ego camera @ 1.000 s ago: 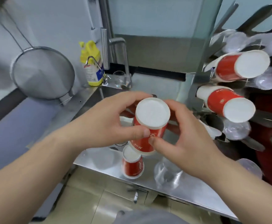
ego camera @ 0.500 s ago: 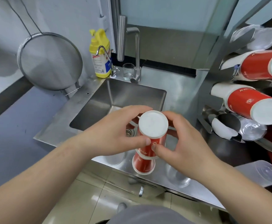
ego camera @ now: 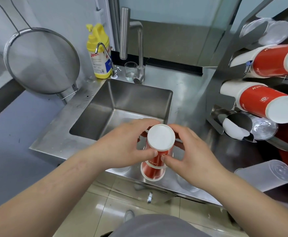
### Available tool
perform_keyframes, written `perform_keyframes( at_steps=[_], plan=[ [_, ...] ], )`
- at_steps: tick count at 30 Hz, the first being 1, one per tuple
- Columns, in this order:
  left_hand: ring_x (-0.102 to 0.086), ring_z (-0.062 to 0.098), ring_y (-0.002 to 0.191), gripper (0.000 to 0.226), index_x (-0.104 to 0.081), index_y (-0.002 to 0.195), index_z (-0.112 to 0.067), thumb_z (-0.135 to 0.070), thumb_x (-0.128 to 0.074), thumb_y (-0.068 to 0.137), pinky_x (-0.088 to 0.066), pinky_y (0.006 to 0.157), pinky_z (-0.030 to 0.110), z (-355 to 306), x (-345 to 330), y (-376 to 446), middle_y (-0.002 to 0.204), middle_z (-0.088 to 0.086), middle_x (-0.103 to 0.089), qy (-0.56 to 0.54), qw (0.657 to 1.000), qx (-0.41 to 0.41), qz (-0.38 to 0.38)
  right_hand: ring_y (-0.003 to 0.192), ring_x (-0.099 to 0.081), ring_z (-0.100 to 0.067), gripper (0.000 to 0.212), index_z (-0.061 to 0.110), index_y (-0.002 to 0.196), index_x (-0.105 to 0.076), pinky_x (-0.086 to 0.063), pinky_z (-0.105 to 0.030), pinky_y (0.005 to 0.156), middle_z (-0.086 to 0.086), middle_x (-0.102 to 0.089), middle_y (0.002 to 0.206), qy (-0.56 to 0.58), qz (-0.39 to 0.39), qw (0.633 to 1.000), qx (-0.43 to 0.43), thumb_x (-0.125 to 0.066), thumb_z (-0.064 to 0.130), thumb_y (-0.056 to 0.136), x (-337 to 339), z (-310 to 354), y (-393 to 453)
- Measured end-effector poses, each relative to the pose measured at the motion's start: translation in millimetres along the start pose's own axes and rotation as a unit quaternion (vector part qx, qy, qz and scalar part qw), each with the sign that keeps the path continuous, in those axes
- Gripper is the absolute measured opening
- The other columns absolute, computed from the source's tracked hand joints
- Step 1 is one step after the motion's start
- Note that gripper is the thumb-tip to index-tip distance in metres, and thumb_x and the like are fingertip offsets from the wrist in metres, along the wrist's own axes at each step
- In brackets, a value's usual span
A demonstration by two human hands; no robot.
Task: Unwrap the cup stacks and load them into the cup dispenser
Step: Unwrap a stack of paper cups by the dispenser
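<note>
Two bare hands close around a stack of red paper cups [ego camera: 158,151] held bottoms-up over the near edge of a stainless-steel tabletop [ego camera: 57,134], just in front of the square sink [ego camera: 131,100]. The left hand [ego camera: 122,147] and the right hand [ego camera: 192,154] each press thumb and fingers against the stack's sides, so both grips are clamped on it from opposite sides. The top cup shows a flat, round white base with a thin rolled rim; below it the glossy red walls carry white lettering and a small logo, and the stack's lowest cup flares wider near the tabletop edge. At right, a metal cup dispenser [ego camera: 225,93] holds two stacks of matching red cups, the upper [ego camera: 273,60] and the lower [ego camera: 263,101], both pointing out toward the camera, with clear plastic cups [ego camera: 263,128] in the slots around them. A translucent plastic tube of cups [ego camera: 266,175] lies on the near right. Far left, one round wire-mesh strainer [ego camera: 42,60] hangs on the wall; one yellow soap bottle [ego camera: 99,52], one small glass [ego camera: 131,71] and two taps stand behind the sink.
</note>
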State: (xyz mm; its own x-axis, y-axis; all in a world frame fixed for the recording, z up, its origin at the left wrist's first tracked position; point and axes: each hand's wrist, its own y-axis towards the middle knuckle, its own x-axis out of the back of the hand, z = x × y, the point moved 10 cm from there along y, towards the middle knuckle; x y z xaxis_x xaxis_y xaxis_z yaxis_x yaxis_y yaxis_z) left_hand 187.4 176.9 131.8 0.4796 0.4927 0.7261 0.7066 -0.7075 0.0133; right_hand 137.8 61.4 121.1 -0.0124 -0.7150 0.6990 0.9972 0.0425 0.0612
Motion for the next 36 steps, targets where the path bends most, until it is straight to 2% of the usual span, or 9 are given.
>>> perform_keyframes(
  at_steps=[4, 9, 11, 14, 18, 21, 28, 33, 36],
  plan=[
    [-0.050, -0.005, 0.112, 0.063, -0.043, 0.133, -0.040, -0.036, -0.073, 0.078, -0.048, 0.096, 0.028, 11, -6, -2, 0.124, -0.023, -0.050, 0.021, 1.000, -0.001, -0.001, 0.110, -0.051, 0.003, 0.064, 0.044, 0.126, -0.042, -0.040, -0.016, 0.097, 0.022, -0.047, 0.119, -0.009, 0.008, 1.000, -0.021, -0.074, 0.022, 0.074, -9, -8, 1],
    [-0.050, 0.002, 0.119, 0.063, -0.035, 0.133, -0.050, -0.048, -0.059, 0.075, -0.051, 0.093, 0.038, 20, -22, -6, 0.124, -0.022, -0.048, 0.041, 0.999, 0.000, 0.008, 0.108, -0.051, 0.002, 0.062, 0.043, 0.126, -0.043, -0.041, -0.017, 0.093, 0.028, -0.046, 0.111, -0.011, 0.011, 0.999, -0.035, -0.072, 0.021, 0.076, -21, -16, -3],
    [-0.050, 0.002, 0.117, 0.061, -0.035, 0.132, -0.050, -0.045, -0.060, 0.077, -0.050, 0.093, 0.035, 24, -27, -8, 0.125, -0.020, -0.049, 0.047, 0.999, 0.001, 0.009, 0.107, -0.051, 0.001, 0.061, 0.042, 0.126, -0.042, -0.041, -0.016, 0.090, 0.028, -0.045, 0.109, -0.012, 0.019, 0.999, -0.036, -0.071, 0.020, 0.077, -26, -18, -5],
    [-0.047, -0.003, 0.113, 0.062, -0.036, 0.134, -0.046, -0.036, -0.066, 0.080, -0.047, 0.093, 0.025, 28, -35, -12, 0.126, -0.018, -0.049, 0.048, 0.999, 0.003, 0.006, 0.109, -0.052, -0.005, 0.060, 0.040, 0.126, -0.041, -0.045, -0.023, 0.091, 0.021, -0.048, 0.111, -0.016, 0.033, 0.999, -0.034, -0.068, 0.019, 0.077, -34, -21, -7],
    [-0.040, -0.007, 0.119, 0.060, -0.040, 0.134, -0.039, -0.027, -0.066, 0.081, -0.042, 0.091, 0.016, 30, -46, -13, 0.127, -0.020, -0.048, 0.030, 1.000, 0.008, -0.001, 0.109, -0.050, -0.008, 0.054, 0.031, 0.124, -0.045, -0.046, -0.027, 0.092, 0.013, -0.050, 0.110, -0.015, 0.034, 0.999, -0.031, -0.068, 0.018, 0.076, -38, -24, -9],
    [-0.040, -0.007, 0.119, 0.058, -0.044, 0.134, -0.034, -0.025, -0.065, 0.081, -0.043, 0.093, 0.018, 31, -51, -13, 0.124, -0.022, -0.048, 0.020, 1.000, 0.013, -0.013, 0.109, -0.049, -0.010, 0.056, 0.029, 0.127, -0.043, -0.044, -0.025, 0.091, 0.010, -0.045, 0.109, -0.025, 0.039, 0.998, -0.039, -0.067, 0.020, 0.078, -40, -28, -9],
    [-0.047, 0.000, 0.116, 0.057, -0.042, 0.133, -0.038, -0.033, -0.065, 0.081, -0.047, 0.094, 0.026, 44, -66, -11, 0.124, -0.014, -0.050, 0.018, 0.999, 0.041, -0.020, 0.108, -0.046, -0.011, 0.046, 0.026, 0.121, -0.048, -0.039, -0.021, 0.084, 0.003, -0.053, 0.116, -0.089, 0.053, 0.995, -0.011, -0.062, 0.018, 0.078, -44, -32, -4],
    [-0.048, 0.003, 0.115, 0.058, -0.043, 0.134, -0.035, -0.029, -0.065, 0.081, -0.045, 0.095, 0.025, 46, -73, -9, 0.124, -0.011, -0.051, 0.030, 0.998, 0.048, -0.010, 0.110, -0.051, -0.020, 0.051, 0.027, 0.132, -0.045, -0.043, -0.028, 0.088, 0.000, -0.049, 0.122, -0.138, 0.085, 0.987, -0.013, -0.057, 0.016, 0.083, -50, -37, -4],
    [-0.048, 0.003, 0.116, 0.057, -0.044, 0.134, -0.034, -0.029, -0.065, 0.081, -0.043, 0.096, 0.025, 47, -77, -8, 0.125, -0.011, -0.051, 0.040, 0.998, 0.050, -0.001, 0.104, -0.055, -0.024, 0.049, 0.025, 0.130, -0.045, -0.047, -0.031, 0.084, -0.001, -0.050, 0.119, -0.194, 0.110, 0.975, 0.003, -0.056, 0.016, 0.083, -57, -39, 0]
  ],
)
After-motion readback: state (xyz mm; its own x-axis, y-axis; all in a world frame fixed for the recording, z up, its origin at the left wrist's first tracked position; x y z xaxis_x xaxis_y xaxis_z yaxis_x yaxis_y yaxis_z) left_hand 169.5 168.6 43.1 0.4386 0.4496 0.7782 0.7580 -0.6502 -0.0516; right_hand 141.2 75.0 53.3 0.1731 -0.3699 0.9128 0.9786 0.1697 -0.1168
